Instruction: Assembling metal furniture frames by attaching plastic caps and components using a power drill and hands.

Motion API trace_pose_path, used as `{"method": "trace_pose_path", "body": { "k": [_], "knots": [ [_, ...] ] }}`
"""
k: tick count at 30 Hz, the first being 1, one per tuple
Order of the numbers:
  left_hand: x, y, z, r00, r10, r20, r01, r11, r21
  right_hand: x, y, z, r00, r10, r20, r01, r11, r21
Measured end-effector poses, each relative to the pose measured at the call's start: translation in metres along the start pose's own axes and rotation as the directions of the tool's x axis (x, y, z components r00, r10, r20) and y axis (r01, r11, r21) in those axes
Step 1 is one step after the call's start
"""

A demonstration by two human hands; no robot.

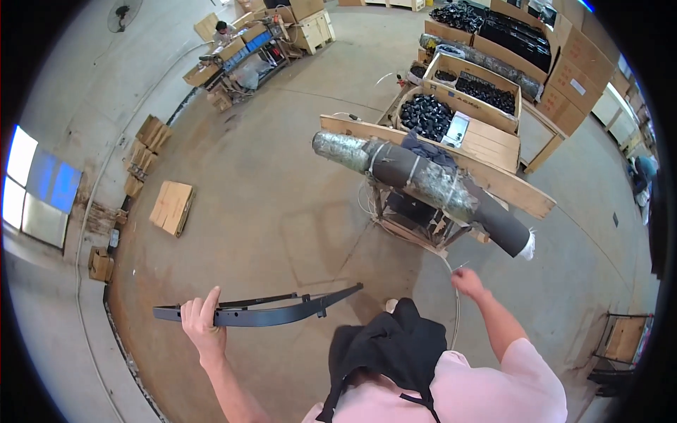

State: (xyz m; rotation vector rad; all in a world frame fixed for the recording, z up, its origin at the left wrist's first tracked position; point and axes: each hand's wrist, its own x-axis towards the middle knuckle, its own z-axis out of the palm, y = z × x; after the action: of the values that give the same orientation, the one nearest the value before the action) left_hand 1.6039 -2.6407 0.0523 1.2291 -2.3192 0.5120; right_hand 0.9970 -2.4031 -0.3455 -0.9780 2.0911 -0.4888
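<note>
L hand (203, 326), lower left of frame: grip clamped round dark curved bar (268, 312), bar running approx level toward centre, above concrete floor (282, 204). Lower centre: black bag (391, 349) at chest. R hand (467, 282), right of centre: fingers pinched together on thin wire (455, 310). Above it, upper centre-right: long wrapped roll (423, 185) lying across wooden bench (493, 176); boxes of black parts (427, 116) behind.

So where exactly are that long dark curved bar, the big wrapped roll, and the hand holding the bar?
long dark curved bar (275, 315), head view, mid-length of the bar.
big wrapped roll (423, 185), head view, its silvery middle section.
left hand (201, 321), head view, middle of the hand gripping the bar.
</note>
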Motion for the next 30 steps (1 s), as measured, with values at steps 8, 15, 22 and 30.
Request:
{"method": "trace_pose_path", "body": {
  "k": [8,15,22,30],
  "knots": [
    [0.108,-0.143,0.143,0.996,0.07,0.063,-0.067,0.997,-0.048,0.128,-0.29,-0.068,0.986,-0.002,-0.164,0.055,0.947,0.315],
    [0.179,-0.235,0.239,0.986,0.079,0.146,-0.061,0.991,-0.122,0.257,-0.437,-0.101,0.982,0.098,-0.158,0.053,0.668,0.743],
    [0.223,-0.251,0.316,0.966,0.097,0.239,-0.056,0.983,-0.172,0.515,-0.455,-0.135,0.919,0.392,0.045,-0.159,0.264,0.951],
    [0.254,-0.257,0.352,0.96,0.009,0.278,0.011,0.997,-0.07,0.632,-0.489,-0.043,0.627,0.685,0.371,-0.432,-0.09,0.897]
  ]
}}
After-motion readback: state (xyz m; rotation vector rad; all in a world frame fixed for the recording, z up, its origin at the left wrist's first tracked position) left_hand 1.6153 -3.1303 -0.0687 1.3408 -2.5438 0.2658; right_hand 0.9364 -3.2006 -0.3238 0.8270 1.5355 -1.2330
